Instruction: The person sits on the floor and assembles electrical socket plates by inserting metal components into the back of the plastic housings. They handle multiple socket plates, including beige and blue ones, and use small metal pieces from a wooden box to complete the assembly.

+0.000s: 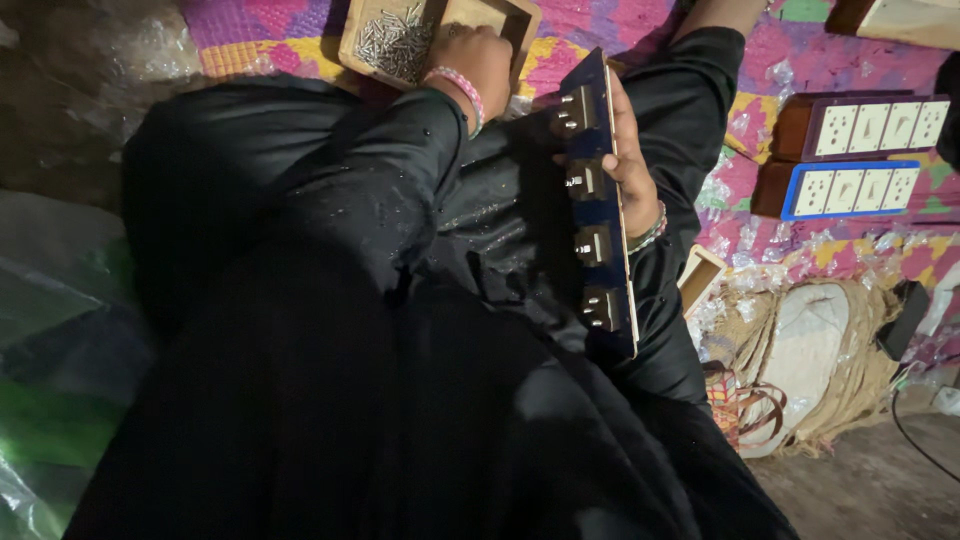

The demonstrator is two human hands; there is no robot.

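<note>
Up at twelve o'clock, the left hand (pixel 478 62) reaches into a wooden tray (pixel 520 22) of small metal screws (pixel 392 42); its fingers curl down among them, but whether they pinch a screw cannot be told. A pink beaded band circles that wrist. Just right of centre, at about one o'clock, the right hand (pixel 632 160) grips a long blue panel (pixel 600 200) from behind, holding it on edge over the lap, its back toward the camera. Four switch backs (pixel 585 180) sit in a row down the panel, each with metal terminals. The person wears black clothing (pixel 380 300) that fills most of the view.

Over at three o'clock, two finished boards (pixel 860 155) with white switches and sockets lie side by side on a patterned mat (pixel 760 60), one framed in purple, the other in blue. A woven basket (pixel 830 370) rests at four o'clock, near a small wooden box (pixel 700 275). Crumpled clear plastic (pixel 60 330) lies at nine o'clock.
</note>
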